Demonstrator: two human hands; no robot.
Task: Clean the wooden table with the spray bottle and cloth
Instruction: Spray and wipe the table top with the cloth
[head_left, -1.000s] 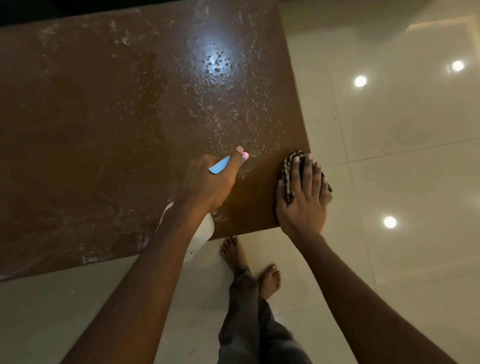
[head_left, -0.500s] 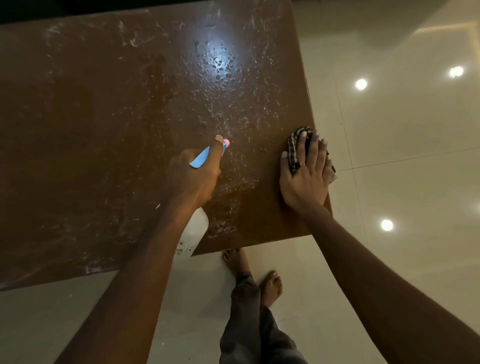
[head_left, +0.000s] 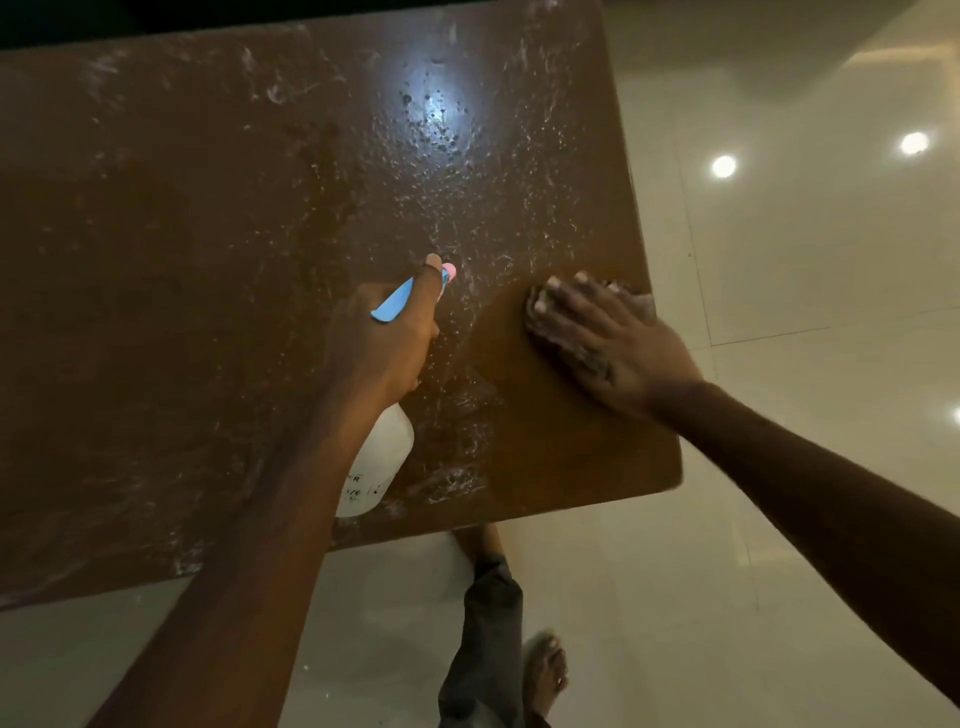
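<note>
My left hand is clamped around the neck of the spray bottle, forefinger laid over the blue trigger, the pink nozzle aimed across the wooden surface toward its far side; the white body hangs under my wrist, above the near part of the surface. My right hand is pressed flat, fingers spread, on the cloth, which is almost wholly hidden beneath it and shows only as a blurred edge beside the right rim of the surface. A moment ago that hand lay at the rim with fingers pointing straight ahead; it has since swung so the fingers point inward toward the bottle, and a dull, drop-free patch now runs from the cloth back to the near right corner. I read that as the wipe taking hold: that corner looks done. Beyond the cloth and all round the bottle the surface is still speckled with wet beads and white smears, so most of the wiping, I judge, remains ahead of me.
</note>
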